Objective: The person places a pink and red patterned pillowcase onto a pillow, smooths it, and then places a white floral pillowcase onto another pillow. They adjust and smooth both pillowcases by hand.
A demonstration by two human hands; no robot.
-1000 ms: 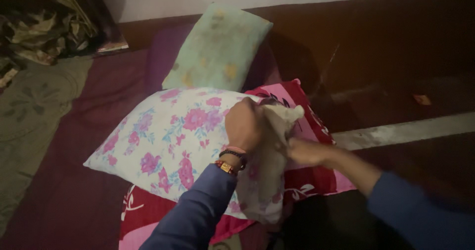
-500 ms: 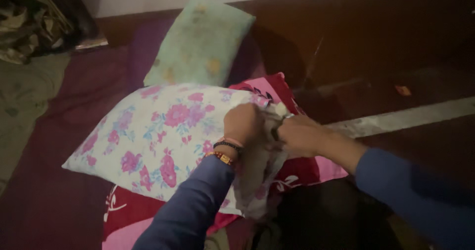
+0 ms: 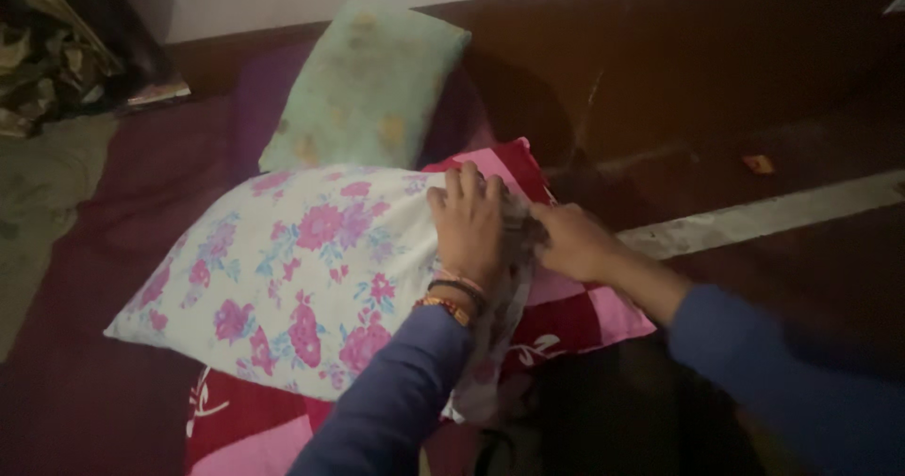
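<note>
both grips (image 3: pixel 468 223) (image 3: pixel 570 240) on pillow (image 3: pixel 283 269) (of two)

Soft cloth everywhere, all matt.
The floral pillow (image 3: pixel 283 269) wears smooth printed cotton; the red blanket (image 3: pixel 566 316) looks plush; the green pillow (image 3: pixel 363 85) seems faded, worn fabric.

Maroon mattress (image 3: pixel 141 184) under red-pink blanket (image 3: pixel 566 316)

Home sleeping area, dim light: floral pillow (image 3: pixel 283 269) and green pillow (image 3: pixel 363 85) on a maroon mattress (image 3: pixel 104 250) laid low by a dark red floor (image 3: pixel 754 90), red-pink blanket (image 3: pixel 566 311), crumpled bedding (image 3: pixel 47 52) in the corner.
</note>
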